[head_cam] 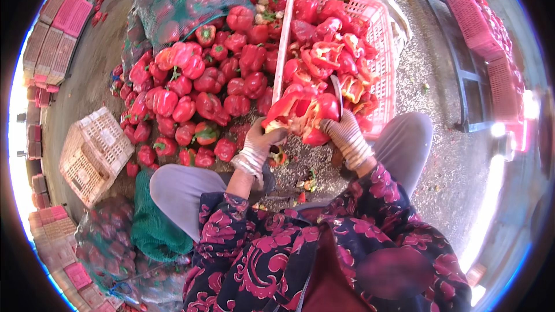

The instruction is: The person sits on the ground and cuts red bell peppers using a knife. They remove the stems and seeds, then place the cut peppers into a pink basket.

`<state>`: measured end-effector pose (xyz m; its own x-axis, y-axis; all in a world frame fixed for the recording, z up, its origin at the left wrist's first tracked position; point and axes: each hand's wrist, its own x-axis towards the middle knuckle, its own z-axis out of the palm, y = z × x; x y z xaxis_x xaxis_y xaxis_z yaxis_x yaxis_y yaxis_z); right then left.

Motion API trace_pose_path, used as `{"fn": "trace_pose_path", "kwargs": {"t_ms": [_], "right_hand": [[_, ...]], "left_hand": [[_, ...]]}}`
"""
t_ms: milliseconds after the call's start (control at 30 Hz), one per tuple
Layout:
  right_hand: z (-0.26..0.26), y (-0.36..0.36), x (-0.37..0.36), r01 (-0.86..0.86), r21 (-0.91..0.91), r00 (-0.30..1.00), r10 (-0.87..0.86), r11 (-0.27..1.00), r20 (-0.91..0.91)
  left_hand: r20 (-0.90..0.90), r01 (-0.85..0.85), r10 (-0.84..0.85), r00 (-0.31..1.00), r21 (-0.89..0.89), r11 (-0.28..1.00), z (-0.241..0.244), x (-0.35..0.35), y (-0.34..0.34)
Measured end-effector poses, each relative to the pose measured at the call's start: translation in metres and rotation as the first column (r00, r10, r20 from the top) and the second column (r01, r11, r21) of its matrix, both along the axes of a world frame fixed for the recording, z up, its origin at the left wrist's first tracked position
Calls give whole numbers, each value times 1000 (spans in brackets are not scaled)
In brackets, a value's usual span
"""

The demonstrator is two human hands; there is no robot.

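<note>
Over the near end of a pink plastic crate (386, 73), both gloved hands hold a red bell pepper (299, 110) that is split open, its pale core showing. My left hand (265, 135) grips its left part. My right hand (347, 133) grips the right part, and a knife with a curved blade (337, 91) sticks up beside those fingers; its handle is hidden. Halved and opened red peppers (323, 55) fill much of the crate. Left of the crate lies a heap of whole red bell peppers (210, 80) on the ground.
A green mesh sack of peppers (190, 0) lies behind the heap. An empty pale crate (97, 156) stands at left, near a rolled green net (154, 225) and another filled sack (106, 242). At right are a dark metal frame (459, 65) and pink crates (477, 26). Scraps and seeds (310, 182) litter the floor.
</note>
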<state>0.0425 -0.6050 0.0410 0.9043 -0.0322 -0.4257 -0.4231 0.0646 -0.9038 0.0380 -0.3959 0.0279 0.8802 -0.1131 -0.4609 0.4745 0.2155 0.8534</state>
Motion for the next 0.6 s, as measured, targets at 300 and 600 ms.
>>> {"fn": "trace_pose_path", "kwargs": {"t_ms": [300, 600], "right_hand": [[43, 0, 7, 2, -60, 989, -11, 998, -149], [66, -19, 79, 236, -38, 968, -232, 971, 95]], "left_hand": [[-275, -81, -8, 961, -312, 947, -2, -2, 22], [-232, -327, 355, 906, 150, 933, -23, 6, 53]]}}
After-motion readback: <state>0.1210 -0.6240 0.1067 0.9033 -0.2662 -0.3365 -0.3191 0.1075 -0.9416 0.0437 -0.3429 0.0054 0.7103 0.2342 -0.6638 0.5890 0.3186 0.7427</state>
